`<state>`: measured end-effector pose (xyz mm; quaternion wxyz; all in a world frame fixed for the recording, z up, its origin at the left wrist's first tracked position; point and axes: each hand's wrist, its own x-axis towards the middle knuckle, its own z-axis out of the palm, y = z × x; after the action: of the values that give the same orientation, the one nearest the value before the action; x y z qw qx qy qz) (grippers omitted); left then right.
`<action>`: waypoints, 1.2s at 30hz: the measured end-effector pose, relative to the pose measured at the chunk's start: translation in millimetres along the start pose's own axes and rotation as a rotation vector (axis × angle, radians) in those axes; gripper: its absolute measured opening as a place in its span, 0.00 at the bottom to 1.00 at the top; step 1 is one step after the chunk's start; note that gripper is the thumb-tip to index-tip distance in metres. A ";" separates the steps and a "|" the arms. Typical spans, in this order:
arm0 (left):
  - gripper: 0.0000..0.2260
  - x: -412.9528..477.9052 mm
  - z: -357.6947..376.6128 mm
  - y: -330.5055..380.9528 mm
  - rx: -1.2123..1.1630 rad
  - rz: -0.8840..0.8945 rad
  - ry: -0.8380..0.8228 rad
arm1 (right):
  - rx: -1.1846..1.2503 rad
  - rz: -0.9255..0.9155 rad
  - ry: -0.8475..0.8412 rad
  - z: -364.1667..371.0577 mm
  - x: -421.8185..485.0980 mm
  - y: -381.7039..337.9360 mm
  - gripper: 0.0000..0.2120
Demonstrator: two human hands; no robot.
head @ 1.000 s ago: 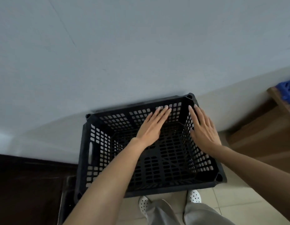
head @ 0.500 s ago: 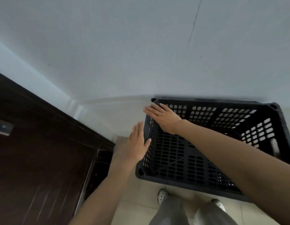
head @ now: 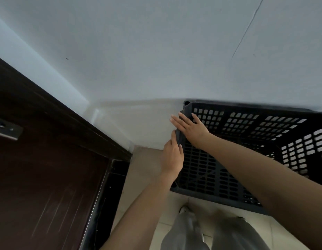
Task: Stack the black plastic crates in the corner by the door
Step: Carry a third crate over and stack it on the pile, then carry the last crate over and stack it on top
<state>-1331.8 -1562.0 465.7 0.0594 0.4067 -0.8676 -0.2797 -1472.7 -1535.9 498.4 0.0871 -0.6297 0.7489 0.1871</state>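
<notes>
A black plastic crate [head: 250, 130] with perforated walls stands on the floor at the right, its back against the white wall. My left hand [head: 172, 157] lies along the outside of the crate's left wall, with the thumb hooked over the rim. My right hand [head: 191, 129] rests flat on the same left rim near the back corner, fingers spread and reaching past the edge. The crate's right end runs out of view. I cannot tell whether another crate sits beneath it.
A dark brown door [head: 48, 168] with a metal plate [head: 6, 129] fills the left side. A strip of pale tiled floor [head: 144, 170] lies between door frame and crate. My grey trousers [head: 192, 231] and a white shoe [head: 183, 210] are below the crate.
The view has swung left toward the door. Both hands moved from inside the crate to its left wall; the left thumb now hooks over the rim.
</notes>
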 end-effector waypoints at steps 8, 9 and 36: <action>0.27 -54.4 -23.2 -19.5 0.119 -0.074 -0.189 | -0.166 -0.120 -0.076 -29.0 -27.2 -14.8 0.34; 0.26 -66.9 -26.6 -22.6 0.107 -0.102 -0.192 | -0.167 -0.138 -0.074 -30.4 -29.9 -19.0 0.35; 0.13 -598.2 45.4 21.4 -0.079 -1.312 0.446 | -0.113 -1.208 -0.089 21.5 -300.4 -322.2 0.11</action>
<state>-965.2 -1089.1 513.5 0.0699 0.8925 -0.3988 -0.1990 -1103.1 -1298.0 533.7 0.1753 -0.9386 0.2438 0.1702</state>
